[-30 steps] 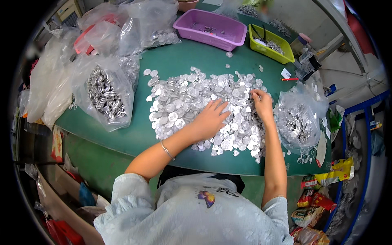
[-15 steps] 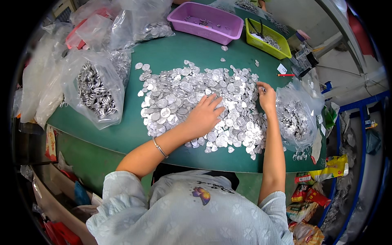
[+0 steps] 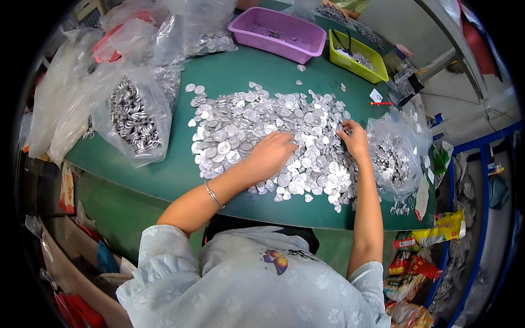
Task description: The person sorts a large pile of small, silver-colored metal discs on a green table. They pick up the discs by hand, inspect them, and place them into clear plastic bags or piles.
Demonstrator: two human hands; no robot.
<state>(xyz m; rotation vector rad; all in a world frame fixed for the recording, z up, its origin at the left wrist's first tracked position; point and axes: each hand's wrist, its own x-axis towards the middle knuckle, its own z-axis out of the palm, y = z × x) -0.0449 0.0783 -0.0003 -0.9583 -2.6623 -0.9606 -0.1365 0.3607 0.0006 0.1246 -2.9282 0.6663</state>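
Note:
A broad, flat pile of small silver metal pieces (image 3: pixel 229 133), some round like coins and others with scalloped edges, covers the middle of the green table (image 3: pixel 180 186). My left hand (image 3: pixel 272 155) rests on the centre of this pile, palm down, fingers slightly bent and their tips among the pieces. At the pile's right edge is my right hand (image 3: pixel 356 140), its thumb and fingertips drawn together in a pinch. Whatever lies between those fingertips is too small to make out.
A clear bag of silver rings (image 3: pixel 134 123) stands on the left, another bag of metal pieces (image 3: pixel 391 161) on the right. A purple basin (image 3: pixel 279 46) and a yellow-green basket (image 3: pixel 358 66) sit at the back. Another person's hand (image 3: pixel 342 10) shows at the far edge.
My left hand's fingers have drawn closer together and bent over the pieces. My right hand has shifted slightly toward me and left, onto the pile's edge. The other person's hand has come into view.

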